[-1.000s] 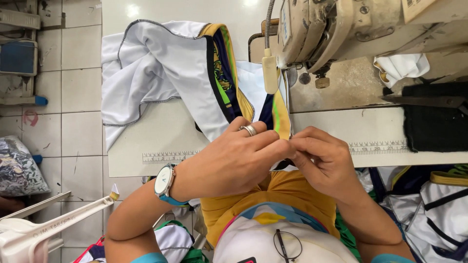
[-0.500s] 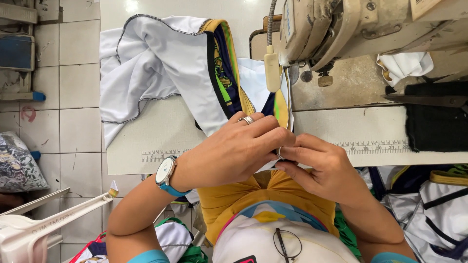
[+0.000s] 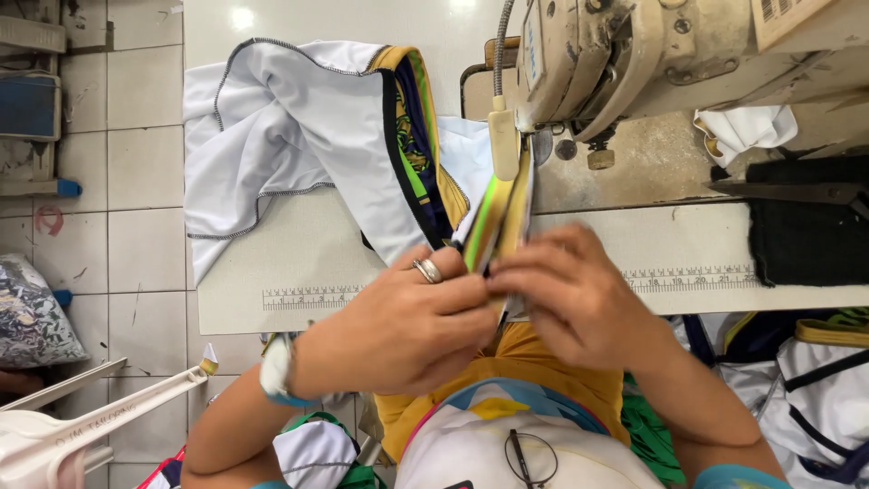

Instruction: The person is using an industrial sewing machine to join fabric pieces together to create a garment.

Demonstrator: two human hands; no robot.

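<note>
Both hands met at the surface [image 3: 272, 272] edge: the left hand [image 3: 398, 326] and right hand [image 3: 570, 294] each kept a clenched grip, apparently pinching the folded yellow-green fabric strip [image 3: 496, 217] below the sewing machine [image 3: 634, 54]; white garment [image 3: 290, 145] lay left.

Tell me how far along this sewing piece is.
Done: the white garment already shows stitched dark edging. In hand: left hand and right hand pinch the yellow-green strip below the sewing machine. Left: the strip is not yet under the needle.
</note>
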